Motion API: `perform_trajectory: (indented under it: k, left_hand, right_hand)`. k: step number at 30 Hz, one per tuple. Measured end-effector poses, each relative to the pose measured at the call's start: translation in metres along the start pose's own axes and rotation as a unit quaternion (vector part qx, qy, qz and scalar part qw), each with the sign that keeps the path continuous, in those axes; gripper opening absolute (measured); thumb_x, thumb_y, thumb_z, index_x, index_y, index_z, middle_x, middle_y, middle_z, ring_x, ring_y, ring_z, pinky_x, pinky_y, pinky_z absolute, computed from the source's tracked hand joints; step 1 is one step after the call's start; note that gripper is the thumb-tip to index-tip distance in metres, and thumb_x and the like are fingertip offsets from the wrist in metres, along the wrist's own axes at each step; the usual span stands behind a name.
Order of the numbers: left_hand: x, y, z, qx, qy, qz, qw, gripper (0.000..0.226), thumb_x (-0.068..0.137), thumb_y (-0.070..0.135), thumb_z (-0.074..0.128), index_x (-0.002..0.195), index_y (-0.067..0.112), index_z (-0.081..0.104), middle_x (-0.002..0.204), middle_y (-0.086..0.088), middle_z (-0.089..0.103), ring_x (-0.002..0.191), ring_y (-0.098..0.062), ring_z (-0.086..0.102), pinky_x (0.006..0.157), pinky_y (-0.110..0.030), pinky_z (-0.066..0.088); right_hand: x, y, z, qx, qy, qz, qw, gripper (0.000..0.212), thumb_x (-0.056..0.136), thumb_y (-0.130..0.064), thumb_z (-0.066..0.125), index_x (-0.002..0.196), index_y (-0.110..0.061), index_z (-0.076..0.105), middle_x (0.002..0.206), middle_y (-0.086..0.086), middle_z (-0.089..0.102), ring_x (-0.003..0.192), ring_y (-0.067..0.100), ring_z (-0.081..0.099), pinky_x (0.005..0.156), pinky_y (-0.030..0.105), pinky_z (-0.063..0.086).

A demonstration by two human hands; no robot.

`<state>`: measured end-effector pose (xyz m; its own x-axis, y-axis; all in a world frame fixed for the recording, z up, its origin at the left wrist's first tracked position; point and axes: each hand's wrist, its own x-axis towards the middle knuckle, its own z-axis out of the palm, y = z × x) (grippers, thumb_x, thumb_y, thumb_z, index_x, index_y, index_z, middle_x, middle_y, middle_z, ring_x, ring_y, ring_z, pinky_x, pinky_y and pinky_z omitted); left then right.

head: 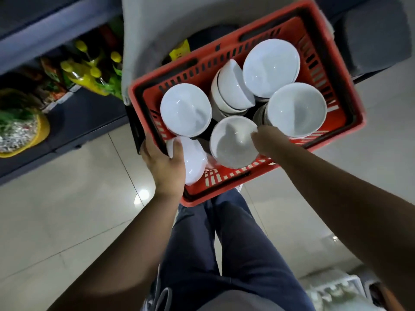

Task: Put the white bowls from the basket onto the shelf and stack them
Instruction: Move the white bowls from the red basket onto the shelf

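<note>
A red plastic basket (350,131) sits on a grey stool, holding several stacks of white bowls. My left hand (165,167) grips a white bowl (194,163) at the basket's near left corner, thumb over its rim. My right hand (267,140) pinches the right rim of another white bowl (231,143), which is raised and tilted in the middle front. Other bowls rest upright at the left (185,110), the back right (270,68) and the right (296,110). One stack (231,90) lies on its side.
A dark shelf unit (74,113) runs along the left, holding yellow-capped bottles (89,70) and a yellow basin (22,131). The floor is glossy beige tile. My legs in dark trousers stand below the basket. A dark shelf base (370,37) lies at the top right.
</note>
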<state>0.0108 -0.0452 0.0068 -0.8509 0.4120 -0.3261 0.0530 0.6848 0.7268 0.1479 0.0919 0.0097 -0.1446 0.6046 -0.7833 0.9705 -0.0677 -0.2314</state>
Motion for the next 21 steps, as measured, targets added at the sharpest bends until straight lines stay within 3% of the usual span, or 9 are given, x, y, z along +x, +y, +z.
perform_trajectory:
  k: [2, 4, 7, 11, 13, 17, 20, 21]
  left_hand:
    - [0.002, 0.013, 0.003, -0.002, -0.004, 0.048, 0.999, 0.065, 0.082, 0.035, 0.052, 0.138, 0.004, 0.035, 0.143, -0.017, 0.033, 0.133, -0.023, 0.031, 0.101, -0.014, 0.026]
    - [0.011, 0.027, 0.016, -0.014, -0.057, 0.102, 0.993, 0.065, 0.084, 0.039, 0.053, 0.136, 0.004, 0.038, 0.142, -0.014, 0.037, 0.131, -0.02, 0.036, 0.098, -0.009, 0.027]
    - [0.04, 0.037, 0.044, 0.014, -0.099, 0.103, 0.99, 0.055, 0.09, 0.025, 0.057, 0.136, 0.001, 0.038, 0.142, -0.016, 0.039, 0.133, -0.024, 0.034, 0.101, -0.012, 0.02]
    - [0.077, 0.034, 0.059, 0.089, -0.02, 0.064, 0.994, 0.053, 0.09, 0.03, 0.056, 0.133, 0.002, 0.043, 0.139, -0.021, 0.04, 0.132, -0.03, 0.035, 0.108, -0.028, 0.023]
    - [0.089, 0.026, 0.058, 0.11, 0.006, 0.055, 0.992, 0.057, 0.089, 0.033, 0.055, 0.134, 0.001, 0.041, 0.14, -0.02, 0.039, 0.133, -0.031, 0.035, 0.108, -0.03, 0.023]
    - [0.101, 0.017, 0.06, 0.121, -0.052, -0.09, 0.987, 0.066, 0.091, 0.042, 0.049, 0.14, 0.002, 0.031, 0.143, -0.018, 0.039, 0.131, -0.034, 0.039, 0.105, -0.036, 0.032]
    - [0.104, 0.016, 0.062, 0.213, -0.059, -0.046, 0.974, 0.066, 0.09, 0.046, 0.049, 0.136, 0.0, 0.036, 0.14, -0.021, 0.041, 0.129, -0.035, 0.039, 0.104, -0.04, 0.032]
    - [0.104, 0.015, 0.062, 0.246, -0.06, -0.023, 0.967, 0.066, 0.089, 0.047, 0.049, 0.134, -0.001, 0.038, 0.138, -0.022, 0.041, 0.128, -0.035, 0.038, 0.104, -0.041, 0.032]
  right_hand:
    - [-0.006, 0.002, -0.006, 0.013, 0.013, 0.01, 1.0, 0.033, 0.095, -0.005, 0.034, 0.122, 0.006, 0.049, 0.126, 0.023, 0.054, 0.117, 0.038, 0.051, 0.093, 0.037, 0.041]
    - [-0.008, 0.006, -0.019, 0.019, 0.038, 0.032, 0.999, 0.031, 0.095, -0.007, 0.033, 0.118, 0.005, 0.05, 0.119, 0.025, 0.056, 0.112, 0.039, 0.053, 0.08, 0.033, 0.041]
    - [-0.009, 0.016, -0.035, 0.076, 0.04, 0.062, 0.994, 0.031, 0.096, -0.007, 0.032, 0.119, 0.006, 0.049, 0.105, 0.021, 0.055, 0.098, 0.038, 0.054, 0.058, 0.023, 0.036]
    - [-0.002, 0.024, -0.049, 0.121, 0.088, 0.042, 0.988, 0.034, 0.094, -0.007, 0.03, 0.121, 0.003, 0.049, 0.102, 0.02, 0.057, 0.092, 0.033, 0.053, 0.075, 0.033, 0.043]
    - [0.002, 0.026, -0.053, 0.126, 0.094, 0.04, 0.987, 0.035, 0.095, -0.009, 0.031, 0.121, 0.002, 0.049, 0.093, 0.014, 0.052, 0.084, 0.026, 0.05, 0.072, 0.03, 0.038]
    - [0.01, 0.031, -0.059, 0.137, 0.1, 0.041, 0.985, 0.033, 0.096, -0.013, 0.032, 0.121, 0.0, 0.05, 0.087, 0.01, 0.05, 0.064, 0.018, 0.048, 0.058, 0.024, 0.039]
    - [0.013, 0.033, -0.061, 0.191, 0.087, 0.063, 0.976, 0.034, 0.095, -0.013, 0.034, 0.125, -0.001, 0.047, 0.076, 0.006, 0.052, 0.075, 0.027, 0.062, 0.072, 0.038, 0.056]
    - [0.013, 0.033, -0.062, 0.203, 0.082, 0.069, 0.973, 0.034, 0.095, -0.012, 0.034, 0.126, -0.002, 0.046, 0.072, 0.004, 0.05, 0.072, 0.026, 0.063, 0.069, 0.038, 0.057]
